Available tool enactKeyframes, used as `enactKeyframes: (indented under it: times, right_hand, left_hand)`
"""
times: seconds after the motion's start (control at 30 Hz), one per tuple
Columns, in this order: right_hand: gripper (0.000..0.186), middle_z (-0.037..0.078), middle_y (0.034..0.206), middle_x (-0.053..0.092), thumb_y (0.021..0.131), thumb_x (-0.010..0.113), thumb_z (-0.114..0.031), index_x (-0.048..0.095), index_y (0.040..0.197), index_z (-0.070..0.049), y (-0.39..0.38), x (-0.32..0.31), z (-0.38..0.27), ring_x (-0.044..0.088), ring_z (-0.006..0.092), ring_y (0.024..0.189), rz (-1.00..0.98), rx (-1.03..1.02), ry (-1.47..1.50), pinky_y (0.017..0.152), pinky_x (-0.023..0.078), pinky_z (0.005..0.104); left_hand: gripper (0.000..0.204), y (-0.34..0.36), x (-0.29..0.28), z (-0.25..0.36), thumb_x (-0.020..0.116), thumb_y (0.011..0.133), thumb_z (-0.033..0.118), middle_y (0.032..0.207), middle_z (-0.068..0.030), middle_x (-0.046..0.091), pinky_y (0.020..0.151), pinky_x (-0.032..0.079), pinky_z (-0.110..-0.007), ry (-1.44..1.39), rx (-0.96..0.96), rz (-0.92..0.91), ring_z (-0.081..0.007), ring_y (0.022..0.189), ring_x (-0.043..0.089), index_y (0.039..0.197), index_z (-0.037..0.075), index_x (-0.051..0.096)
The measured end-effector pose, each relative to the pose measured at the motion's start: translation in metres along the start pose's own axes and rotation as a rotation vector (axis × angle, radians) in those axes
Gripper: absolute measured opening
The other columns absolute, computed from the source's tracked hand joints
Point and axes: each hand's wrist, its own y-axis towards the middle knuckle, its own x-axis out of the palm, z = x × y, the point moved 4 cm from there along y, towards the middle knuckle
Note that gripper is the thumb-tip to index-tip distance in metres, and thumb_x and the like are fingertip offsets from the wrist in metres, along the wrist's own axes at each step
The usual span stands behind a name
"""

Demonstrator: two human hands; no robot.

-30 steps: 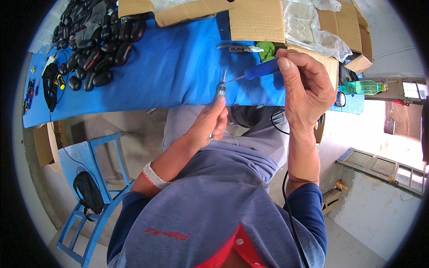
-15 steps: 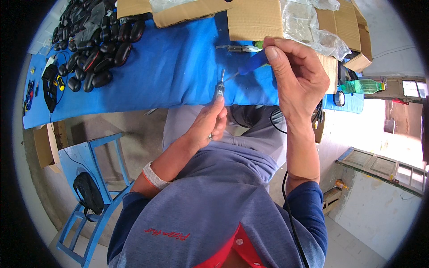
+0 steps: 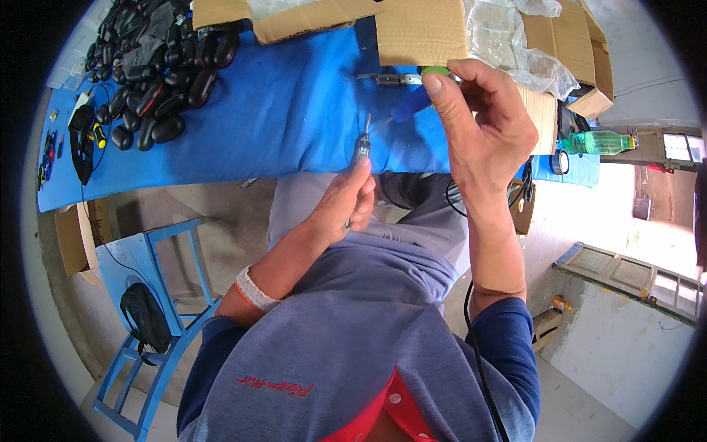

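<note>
My left hand is closed around a small dark piece with pale markings. A thin metal rod sticks up from its top; its lower part is hidden in my fingers. My right hand pinches a blue-handled screwdriver between thumb and fingers. The screwdriver slants down to the left, its thin shaft reaching close to the top of the dark piece. Whether the tip touches it, I cannot tell. Beyond the handle, a slim metallic part lies on the blue cloth, with something green beside my fingertips.
Many black oval cases are heaped at the table's far left. Cardboard and clear plastic wrap line the far side. A green bottle and a tape roll are at the right. A blue chair stands at the left.
My right hand has shifted slightly, with its fingers rolled round the screwdriver handle. My left hand and the dark piece stay almost still.
</note>
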Motion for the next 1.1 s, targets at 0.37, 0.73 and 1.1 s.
enactKeyframes:
  times: [0.37,0.73,1.1]
  right_hand:
    - [0.018,0.007,0.089,0.069,0.079,0.076,-0.005,0.072,0.095,-0.002,0.015,-0.004,-0.007,0.062,0.0115,0.081,-0.168,0.097,0.158,0.073,0.050,0.0237]
    - [0.027,0.006,0.086,0.068,0.073,0.082,-0.008,0.069,0.097,-0.003,0.006,-0.005,-0.005,0.063,0.0129,0.076,-0.033,0.006,0.028,0.069,0.052,0.0233]
    - [0.021,0.011,0.104,0.068,0.085,0.069,0.001,0.066,0.106,0.002,0.015,-0.007,-0.003,0.063,0.0128,0.094,-0.231,0.157,0.391,0.083,0.050,0.0250]
  left_hand:
    - [0.048,0.003,0.009,0.004,0.045,0.095,0.060,0.057,0.0019,0.038,0.041,0.026,-0.026,0.003,0.007,-0.009,-0.0088,0.044,0.033,0.078,0.015,0.041]
    - [0.048,0.002,0.013,0.005,0.041,0.097,0.059,0.054,0.0039,0.037,0.038,0.028,-0.023,0.011,0.009,0.002,-0.0063,0.041,0.034,0.077,0.016,0.040]
    - [0.049,0.006,0.020,0.007,0.045,0.095,0.060,0.056,0.0019,0.038,0.041,0.026,-0.026,0.005,0.004,0.010,-0.0088,0.044,0.033,0.077,0.015,0.041]
